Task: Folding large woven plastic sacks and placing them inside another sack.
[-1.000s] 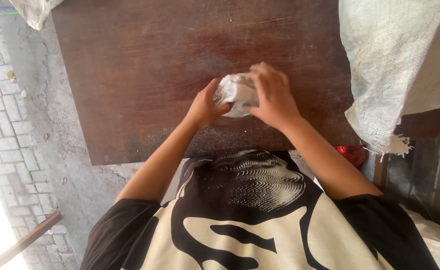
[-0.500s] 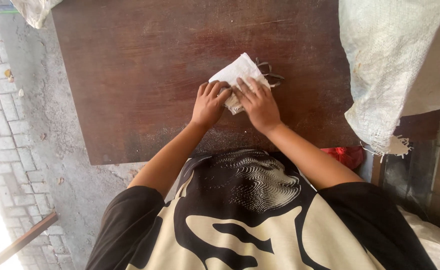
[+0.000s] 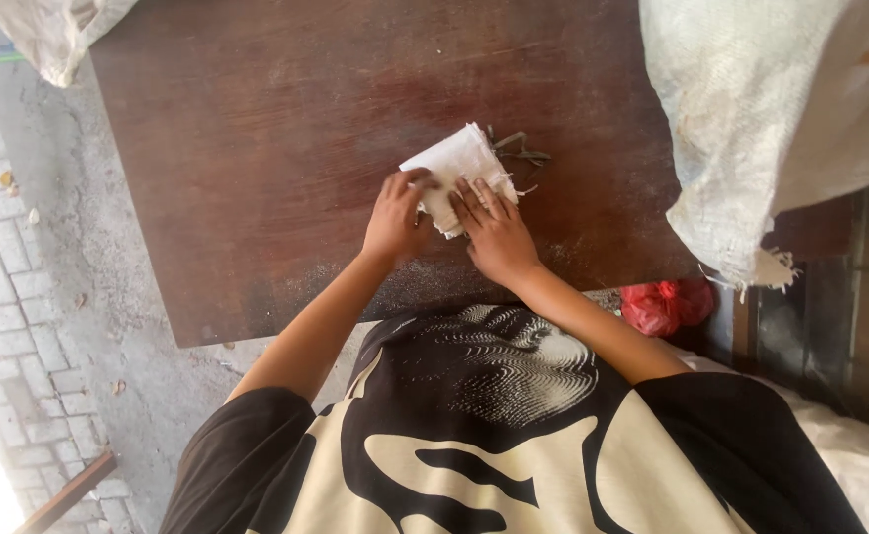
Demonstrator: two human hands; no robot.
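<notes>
1. The left hand [image 3: 395, 220] lies palm down on the near left edge of a folded white cloth [image 3: 457, 166], fingers curled onto it, pressing rather than gripping.
2. The right hand [image 3: 494, 232] lies flat and open on the near right part of the cloth, fingers spread and pointing away from the body.
3. The cloth rests on a dark brown board [image 3: 257, 148], a little right of its middle and closer to the near edge than the far one. It looks like a woven sack piece, folded into a small, roughly square packet with one corner pointing away.
4. Frayed threads and a dark bit [image 3: 519, 150] stick out from under the far right side of the packet; I cannot tell what the dark bit is.
5. Judged from how things lie, the folding seems well along: the cloth is already compact and layered, and both hands are flattening it. Whether another fold is left cannot be told.
6. A big white sack [image 3: 771, 129] hangs over the right end of the board, well apart from the hands. Another pale sack [image 3: 54, 35] shows at the top left corner.
7. A red bag [image 3: 664, 305] lies below the board's right end, near the right forearm.
8. Grey paving [image 3: 0, 267] runs along the left.
</notes>
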